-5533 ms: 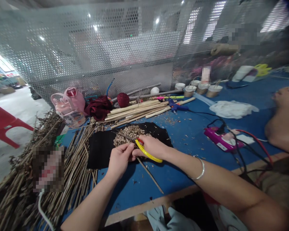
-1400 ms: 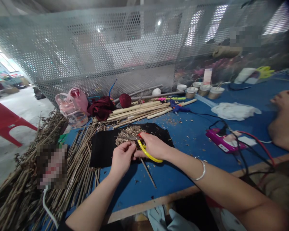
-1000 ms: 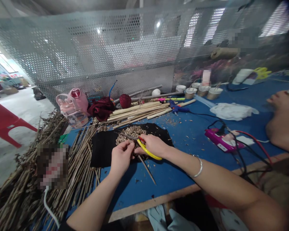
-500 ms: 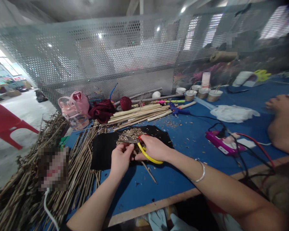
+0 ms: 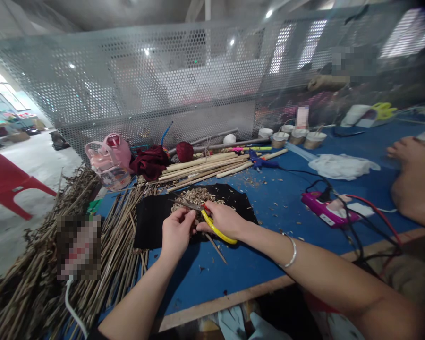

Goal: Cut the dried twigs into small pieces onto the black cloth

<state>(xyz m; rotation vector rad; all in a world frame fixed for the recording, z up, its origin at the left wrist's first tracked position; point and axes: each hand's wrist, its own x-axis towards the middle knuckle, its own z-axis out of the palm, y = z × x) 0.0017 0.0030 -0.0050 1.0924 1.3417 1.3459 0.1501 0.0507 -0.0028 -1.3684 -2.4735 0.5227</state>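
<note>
My right hand (image 5: 224, 221) is closed round the yellow-handled scissors (image 5: 214, 226), whose blades point left over a heap of small cut stem pieces (image 5: 194, 196). Just left of it, my left hand (image 5: 177, 231) is pinched, fingertips together near the blades; what they hold is too small or hidden to name. A thin dry stalk (image 5: 216, 249) sticks out below my right hand, toward the front of the table. The heap lies on a black cloth (image 5: 150, 222) on the blue table (image 5: 205, 288).
Dry stalks (image 5: 116, 250) pile at the left beside a pink bottle (image 5: 113, 172). Pale sticks (image 5: 201, 166) and a blue glue gun (image 5: 262, 162) lie behind. Rightward are a purple power strip (image 5: 327, 212), cables, paper cups (image 5: 315, 140) and another person's arm (image 5: 416, 184).
The scissors and my right hand have shifted slightly left, and the blades look closer together. My left hand has moved very little.
</note>
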